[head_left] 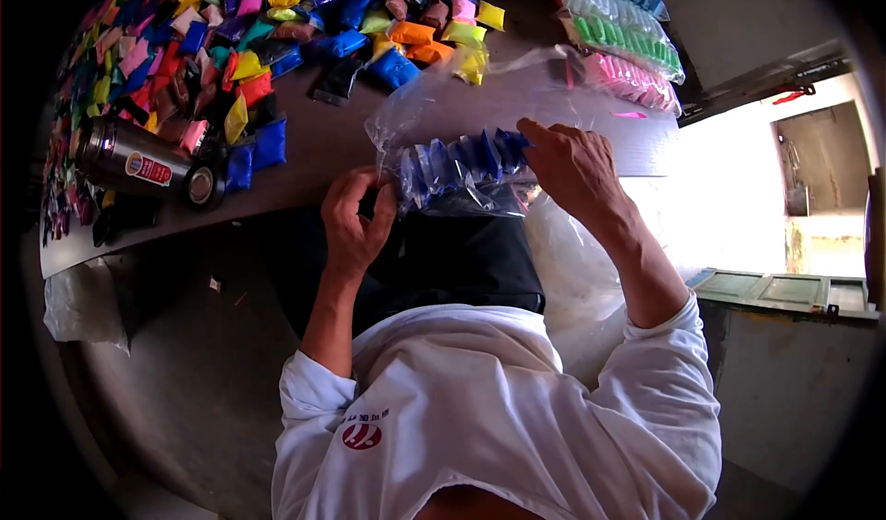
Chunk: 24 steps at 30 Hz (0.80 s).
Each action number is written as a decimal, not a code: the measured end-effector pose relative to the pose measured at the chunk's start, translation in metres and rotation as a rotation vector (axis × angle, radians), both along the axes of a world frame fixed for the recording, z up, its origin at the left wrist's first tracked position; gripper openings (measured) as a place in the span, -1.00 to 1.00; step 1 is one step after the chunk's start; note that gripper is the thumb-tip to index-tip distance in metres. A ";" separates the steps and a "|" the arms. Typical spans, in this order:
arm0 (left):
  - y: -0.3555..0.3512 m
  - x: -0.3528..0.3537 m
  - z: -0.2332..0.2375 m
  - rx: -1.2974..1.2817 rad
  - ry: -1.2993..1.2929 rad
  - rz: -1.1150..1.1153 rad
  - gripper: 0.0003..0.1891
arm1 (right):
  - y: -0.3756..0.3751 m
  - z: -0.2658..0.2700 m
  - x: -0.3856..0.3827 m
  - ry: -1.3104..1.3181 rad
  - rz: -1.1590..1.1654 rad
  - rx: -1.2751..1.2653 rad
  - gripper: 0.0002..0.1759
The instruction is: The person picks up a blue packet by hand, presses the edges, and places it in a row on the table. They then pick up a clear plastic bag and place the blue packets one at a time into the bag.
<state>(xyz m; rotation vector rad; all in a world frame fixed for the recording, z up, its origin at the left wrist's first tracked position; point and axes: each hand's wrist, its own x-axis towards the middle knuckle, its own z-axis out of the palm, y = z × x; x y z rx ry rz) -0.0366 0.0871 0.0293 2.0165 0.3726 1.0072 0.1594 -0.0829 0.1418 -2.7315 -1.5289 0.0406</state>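
Note:
A clear plastic bag (461, 171) lies at the table's front edge with a row of blue and pale packets (475, 158) standing side by side in it. My left hand (358, 217) is at the bag's left end, thumb and fingers apart, its fingertips by the plastic. At the right end, my right hand (574, 165) has its fingers bent over the last dark blue packet; whether it grips the packet or the bag's edge is hidden. The bag's loose clear film spreads out behind the row.
Many small coloured packets (340, 42) cover the table's left and back. A steel flask (115, 155) lies on its side at left, near its lid end (203, 186). Bags of pink, green and clear items (628, 40) lie at back right. White plastic (577, 262) hangs below the table edge.

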 end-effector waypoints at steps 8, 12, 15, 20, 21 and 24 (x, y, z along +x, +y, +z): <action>0.000 0.000 -0.001 -0.026 0.017 -0.011 -0.76 | 0.004 -0.012 0.016 0.005 0.071 0.063 -0.90; -0.001 0.000 -0.002 -0.012 -0.002 -0.004 -0.83 | 0.003 0.006 0.012 0.134 -0.020 0.155 -0.89; -0.001 -0.001 -0.005 -0.060 -0.012 -0.025 -0.88 | -0.008 0.025 0.014 0.152 -0.010 0.316 -0.84; 0.000 0.001 -0.006 0.005 -0.078 -0.019 -0.87 | -0.017 0.043 0.020 0.143 -0.006 0.249 -0.85; 0.000 0.001 -0.007 -0.005 -0.062 -0.020 -0.86 | -0.017 0.041 0.020 0.148 -0.003 0.270 -0.86; -0.002 -0.002 -0.003 -0.053 -0.021 -0.005 -0.86 | -0.019 0.034 0.016 0.141 0.031 0.232 -0.85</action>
